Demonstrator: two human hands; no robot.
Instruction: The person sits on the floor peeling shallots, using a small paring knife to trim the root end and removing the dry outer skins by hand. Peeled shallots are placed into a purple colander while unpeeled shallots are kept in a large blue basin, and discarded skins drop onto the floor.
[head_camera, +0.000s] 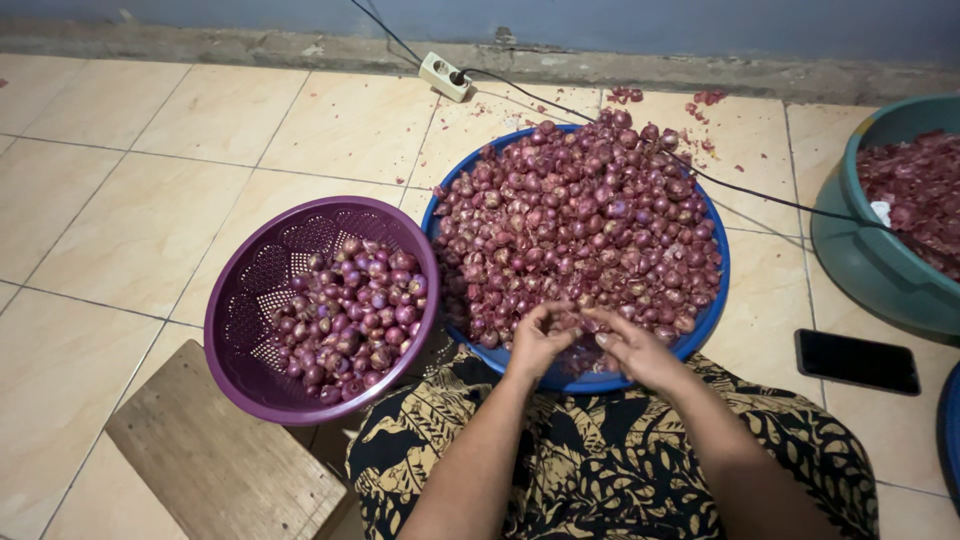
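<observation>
1. At the near rim of the blue basin (712, 300), both hands are brought together over the heap of shallots (580, 215).
2. A single shallot (577, 322) appears to be pinched between the fingertips of the left hand (537, 340) and the right hand (635, 350); the grip of each is clenched around it, though the bulb itself is mostly hidden by the fingers.
3. The blue basin is set on the tiled floor (130, 220), just beyond the patterned cloth (610, 460) on the person's lap.
4. A purple basket (260, 290) is placed at the basin's left edge, touching it, and is partly filled with peeled shallots (350, 315).
5. A wooden board (215, 460) is seen near the basket's near rim.
6. A green tub (870, 260) holding red skins (915, 190) is set to the right, well apart from the hands.
7. A black phone (856, 361) is laid on the floor below the tub.
8. A white socket strip (445, 76) is seen by the far wall, its cable (740, 190) run across the basin.
</observation>
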